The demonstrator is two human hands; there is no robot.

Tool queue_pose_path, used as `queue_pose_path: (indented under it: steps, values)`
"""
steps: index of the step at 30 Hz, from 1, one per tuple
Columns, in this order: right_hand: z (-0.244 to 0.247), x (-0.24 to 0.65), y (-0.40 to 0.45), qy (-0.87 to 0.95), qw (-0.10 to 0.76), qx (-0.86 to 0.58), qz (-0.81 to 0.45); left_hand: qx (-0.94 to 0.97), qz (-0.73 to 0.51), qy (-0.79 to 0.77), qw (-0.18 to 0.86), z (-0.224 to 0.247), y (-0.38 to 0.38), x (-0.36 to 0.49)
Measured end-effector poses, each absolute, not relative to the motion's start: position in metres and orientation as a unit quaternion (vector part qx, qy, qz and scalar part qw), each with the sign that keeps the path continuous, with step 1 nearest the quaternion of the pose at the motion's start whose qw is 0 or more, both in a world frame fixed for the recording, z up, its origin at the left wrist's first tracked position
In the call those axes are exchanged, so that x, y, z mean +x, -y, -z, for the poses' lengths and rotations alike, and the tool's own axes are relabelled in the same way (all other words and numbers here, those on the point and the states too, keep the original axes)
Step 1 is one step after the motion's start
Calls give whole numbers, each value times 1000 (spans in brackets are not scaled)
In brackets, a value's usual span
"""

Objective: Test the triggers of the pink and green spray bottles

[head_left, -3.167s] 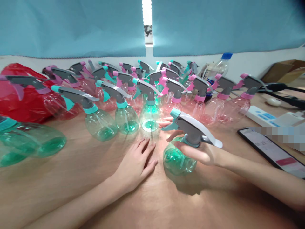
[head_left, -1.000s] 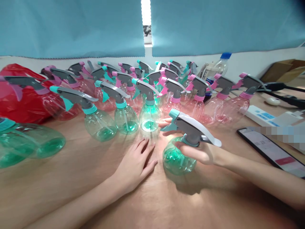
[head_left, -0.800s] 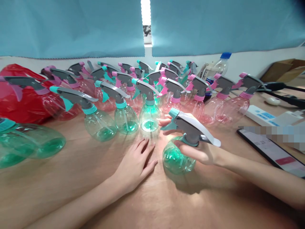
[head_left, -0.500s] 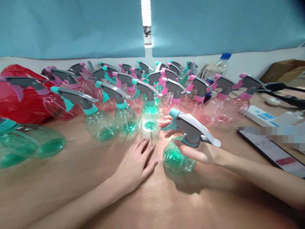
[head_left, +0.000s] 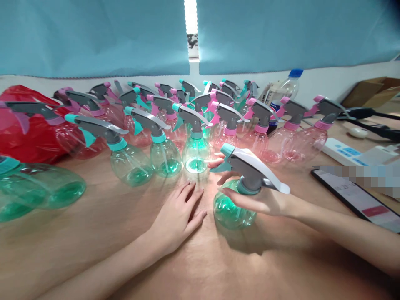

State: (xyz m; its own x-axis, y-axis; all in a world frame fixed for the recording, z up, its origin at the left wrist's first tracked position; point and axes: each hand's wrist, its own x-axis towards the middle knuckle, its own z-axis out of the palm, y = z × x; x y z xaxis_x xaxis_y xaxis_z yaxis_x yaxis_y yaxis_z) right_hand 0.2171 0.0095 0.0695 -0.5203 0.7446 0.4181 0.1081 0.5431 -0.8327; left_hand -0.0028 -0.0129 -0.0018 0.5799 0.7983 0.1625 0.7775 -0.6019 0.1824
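Note:
A green spray bottle [head_left: 234,212] with a grey, white-levered head and teal nozzle stands on the wooden table in front of me. My right hand [head_left: 265,200] is around its neck from the right, thumb on the near side and fingers showing behind the trigger. Flat on the tabletop to its left rests my left hand [head_left: 175,216], fingers stretched out and holding nothing. Just beyond those fingertips are another green spray bottle [head_left: 165,160] and a brightly lit green one [head_left: 196,156].
Several pink spray bottles [head_left: 293,141] and green ones crowd the back. Two green bottles [head_left: 65,191] overlap at the left edge, near a red plastic bag [head_left: 25,141]. To the right are a phone [head_left: 353,200], a power strip [head_left: 343,152] and a cardboard box [head_left: 368,91].
My right thumb has shifted slightly up and left across the front of the bottle. My left hand and the bottles look unmoved.

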Motion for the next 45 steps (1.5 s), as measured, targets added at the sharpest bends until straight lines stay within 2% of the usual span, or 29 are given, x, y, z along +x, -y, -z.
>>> queue_pose_path:
  steps: [15,26,37,45]
  values:
    - [-69,218,-11,782,397,-278,-391,884,-113,-450,52,1,13,-2]
    - [-69,221,-12,811,390,-300,-317,888,-112,-445,45,3,13,-2]
    - [-75,215,-6,794,431,-316,-291,884,-129,-445,61,-1,14,0]
    - [-65,222,-7,794,406,-375,-255,883,-164,-431,91,-1,18,2]
